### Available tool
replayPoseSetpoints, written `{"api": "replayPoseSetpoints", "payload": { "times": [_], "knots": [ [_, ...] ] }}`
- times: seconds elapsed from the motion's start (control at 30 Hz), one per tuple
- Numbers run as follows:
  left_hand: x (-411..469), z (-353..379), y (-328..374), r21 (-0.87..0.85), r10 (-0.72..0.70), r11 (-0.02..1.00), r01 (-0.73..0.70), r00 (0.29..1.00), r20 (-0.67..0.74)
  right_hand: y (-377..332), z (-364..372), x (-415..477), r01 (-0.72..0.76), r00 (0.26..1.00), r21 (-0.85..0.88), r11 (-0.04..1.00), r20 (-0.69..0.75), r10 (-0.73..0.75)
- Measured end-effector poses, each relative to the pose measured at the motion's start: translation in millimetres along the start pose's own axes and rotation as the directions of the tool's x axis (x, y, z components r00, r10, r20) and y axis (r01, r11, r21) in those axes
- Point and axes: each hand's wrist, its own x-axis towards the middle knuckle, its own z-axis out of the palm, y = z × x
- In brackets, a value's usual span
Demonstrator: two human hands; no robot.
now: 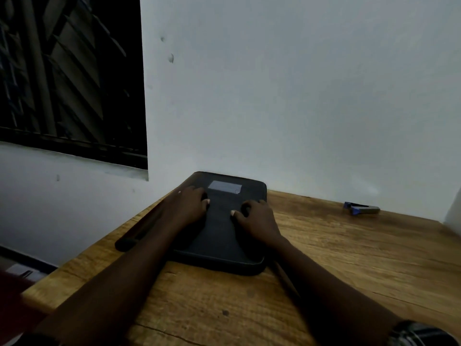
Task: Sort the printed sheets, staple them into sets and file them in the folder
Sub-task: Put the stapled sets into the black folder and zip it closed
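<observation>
A closed black zip folder (219, 240) with a grey label near its far end lies flat on the wooden table (349, 258), pushed up against the white wall. Both hands rest on its cover. My left hand (189, 206) lies on the folder's left part with fingers loosely curled and the thumb pointing right. My right hand (257, 218) lies on the right part, fingers bent, thumb pointing left. Neither hand grips anything. A blue and grey stapler (361, 208) sits far to the right near the wall. No printed sheets are visible.
The white wall stands just behind the folder, with a dark louvred window (69, 78) at the upper left. The table's left edge runs diagonally beside the folder. A watch (419, 333) is on my right wrist.
</observation>
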Motion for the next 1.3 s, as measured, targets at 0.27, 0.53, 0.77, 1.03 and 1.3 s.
{"api": "replayPoseSetpoints", "payload": {
  "times": [0.27,0.53,0.77,1.03,1.3],
  "knots": [
    [8,1,-8,-0.029,0.011,1.000,-0.011,1.000,-0.007,-4,12,9,-0.004,1.000,-0.017,1.000,-0.021,0.004],
    [17,1,-22,-0.008,0.026,1.000,-0.026,0.999,0.020,-13,22,12,-0.023,0.998,-0.019,1.000,-0.056,0.022],
    [16,-1,-24,-0.016,0.027,1.000,-0.027,1.000,0.014,-15,21,11,-0.038,0.999,-0.013,0.999,-0.025,0.038],
    [-5,-14,7,-0.049,0.068,0.997,-0.064,0.994,0.085,-2,-19,-29,-0.018,1.000,0.064,0.998,0.011,0.018],
    [-39,-34,80,-0.136,0.137,0.982,-0.134,0.990,0.012,26,-96,-66,-0.033,0.999,0.007,0.999,-0.018,0.033]
  ]
}}
